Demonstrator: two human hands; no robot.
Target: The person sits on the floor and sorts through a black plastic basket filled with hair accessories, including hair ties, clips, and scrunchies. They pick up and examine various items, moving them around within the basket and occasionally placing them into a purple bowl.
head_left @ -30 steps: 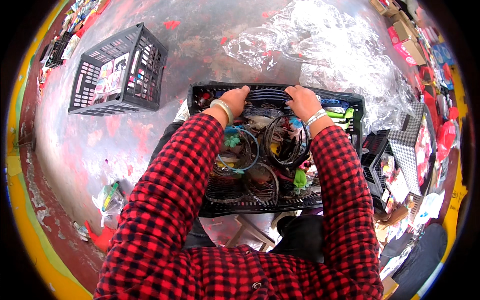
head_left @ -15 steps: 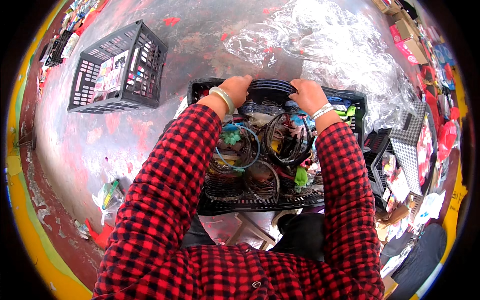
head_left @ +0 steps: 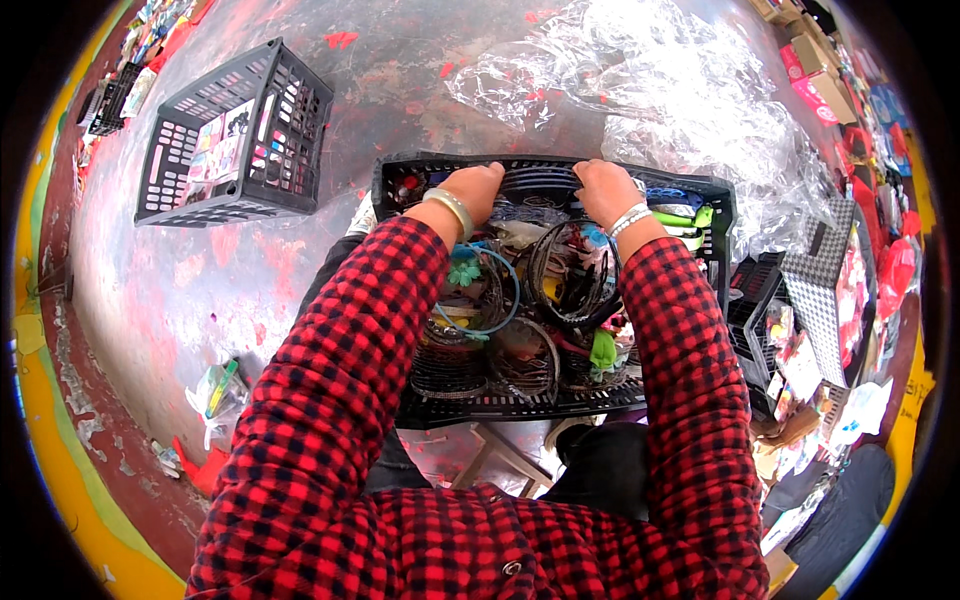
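A black plastic crate (head_left: 520,411) full of hair headbands lies before me, over my lap. At its far side, my left hand (head_left: 473,190) and my right hand (head_left: 607,192) are closed on the two ends of a small stack of dark blue headbands (head_left: 541,182). The stack sits just inside the crate's far wall. Nearer to me are a light blue hoop headband (head_left: 519,290) with a turquoise flower (head_left: 463,272), bundles of black headbands (head_left: 574,318) and a bright green bow (head_left: 602,352). My fingertips are partly hidden.
Another black crate (head_left: 287,150) with packaged goods stands on the floor at far left. Crumpled clear plastic sheeting (head_left: 690,110) spreads beyond my crate. On the right are a small black basket (head_left: 752,312), a houndstooth box (head_left: 815,290) and loose packets. A clear bag (head_left: 216,400) lies at left.
Both hands have lowered the dark blue headbands from the crate's far rim to inside it, drawing slightly toward me. My right hand has shifted a little left.
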